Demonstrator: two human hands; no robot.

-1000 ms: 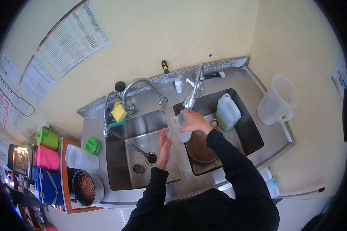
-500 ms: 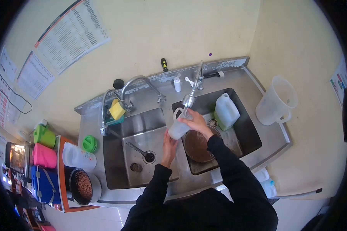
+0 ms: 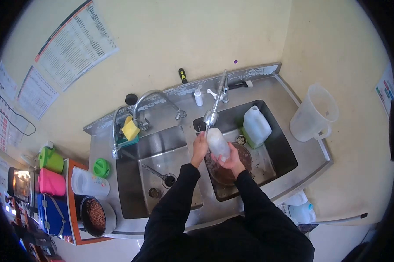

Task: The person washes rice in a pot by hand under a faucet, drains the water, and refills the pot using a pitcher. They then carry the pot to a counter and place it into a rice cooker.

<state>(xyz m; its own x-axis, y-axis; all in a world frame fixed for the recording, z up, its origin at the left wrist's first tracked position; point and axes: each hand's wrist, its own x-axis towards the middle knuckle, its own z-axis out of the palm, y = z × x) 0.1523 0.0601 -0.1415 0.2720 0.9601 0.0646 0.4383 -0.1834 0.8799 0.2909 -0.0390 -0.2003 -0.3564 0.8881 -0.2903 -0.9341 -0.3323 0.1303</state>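
A translucent white plastic jug (image 3: pixel 217 143) is tilted under the spray faucet (image 3: pixel 210 117) above the right basin. My right hand (image 3: pixel 230 160) is wrapped round its lower right side. At its left side my left hand (image 3: pixel 199 147) has its fingers closed near the rim or handle, which is mostly hidden. Water runs from the faucet head beside the jug. Beneath my hands a round brown pan (image 3: pixel 225 172) holding liquid sits in the right basin. Next to it stands a whitish jug with green liquid (image 3: pixel 256 125).
The left basin (image 3: pixel 157 150) holds a black-ended utensil (image 3: pixel 157 173). A large clear pitcher (image 3: pixel 312 114) stands on the right counter. At left are a yellow sponge (image 3: pixel 130 130), a green lid (image 3: pixel 101 167), a clear container (image 3: pixel 90 182) and a pot of brown grains (image 3: pixel 94 215).
The jug has turned over, its base now facing up and away. My right hand has moved down to its lower side, and my left hand has moved up beside it.
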